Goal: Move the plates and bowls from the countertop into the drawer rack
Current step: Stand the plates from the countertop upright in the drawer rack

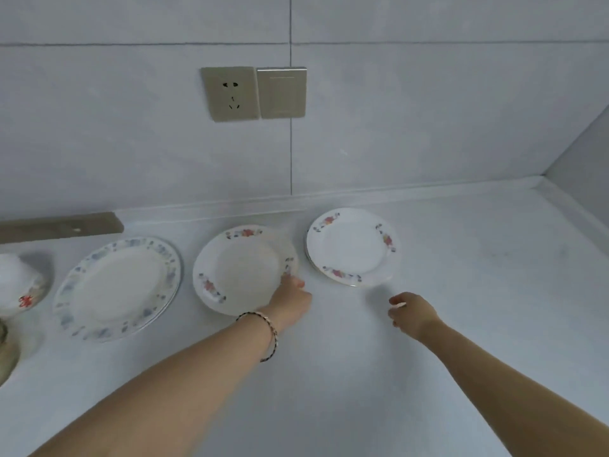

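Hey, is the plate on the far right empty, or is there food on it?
Empty. The far right plate shows a bare white face, with only flower prints round its rim.

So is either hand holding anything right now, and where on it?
The left hand grips the middle plate at its near right rim. The right hand holds nothing; it hovers short of the right plate.
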`<state>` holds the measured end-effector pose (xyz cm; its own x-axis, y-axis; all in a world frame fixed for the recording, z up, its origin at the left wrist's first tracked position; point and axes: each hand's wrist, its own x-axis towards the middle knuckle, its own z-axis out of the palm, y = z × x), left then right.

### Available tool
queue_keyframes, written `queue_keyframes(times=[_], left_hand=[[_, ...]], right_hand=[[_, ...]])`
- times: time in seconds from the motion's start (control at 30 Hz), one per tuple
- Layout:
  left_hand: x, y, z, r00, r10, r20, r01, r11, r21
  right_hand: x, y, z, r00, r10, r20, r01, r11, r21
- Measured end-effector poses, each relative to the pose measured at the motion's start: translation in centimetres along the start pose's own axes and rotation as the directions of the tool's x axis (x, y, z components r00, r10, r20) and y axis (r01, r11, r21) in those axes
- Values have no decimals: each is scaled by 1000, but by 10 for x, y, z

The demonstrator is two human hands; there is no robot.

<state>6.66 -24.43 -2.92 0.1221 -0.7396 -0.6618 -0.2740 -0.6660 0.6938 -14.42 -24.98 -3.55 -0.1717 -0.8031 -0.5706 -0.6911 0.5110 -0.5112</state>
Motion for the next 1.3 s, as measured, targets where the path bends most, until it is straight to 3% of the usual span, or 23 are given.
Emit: queue_keyframes(times=[0.1, 0.2, 0.27, 0.4, 0.6, 0.8, 1.0, 1.2, 1.3], left_hand=[[55, 23, 8, 999, 28, -38, -21, 987, 162], [93, 44, 16, 999, -2, -54, 8, 994, 107], [116, 53, 22, 996, -49, -78, 53, 998, 41], [140, 59, 28, 989, -79, -123, 90, 992, 84], [135, 48, 21, 987, -90, -135, 104, 990, 94], [67, 21, 23, 995, -82, -61, 84, 996, 28], [-53, -26, 30, 998, -47, -32, 41, 982, -184], [-179, -111, 36, 989, -24, -149, -24, 950, -311], [-235, -165, 29, 981, -46, -188, -20, 942, -334]], right_hand=[[46, -20, -9, 995, 79, -61, -77, 997, 24], [86, -33, -11, 984, 147, -97, -142, 988, 52], [110, -36, -8, 973, 208, -102, -190, 968, 165], [139, -35, -1, 946, 316, -66, -262, 871, 416], [116, -22, 1, 958, 272, -84, -187, 823, 537], [40, 4, -8, 970, 225, -96, -144, 843, 519], [-50, 42, -21, 995, 42, -87, 1, 894, 447], [-149, 86, 1, 991, -133, -12, 128, 914, 384], [-199, 107, 26, 978, -188, 92, 143, 921, 363]])
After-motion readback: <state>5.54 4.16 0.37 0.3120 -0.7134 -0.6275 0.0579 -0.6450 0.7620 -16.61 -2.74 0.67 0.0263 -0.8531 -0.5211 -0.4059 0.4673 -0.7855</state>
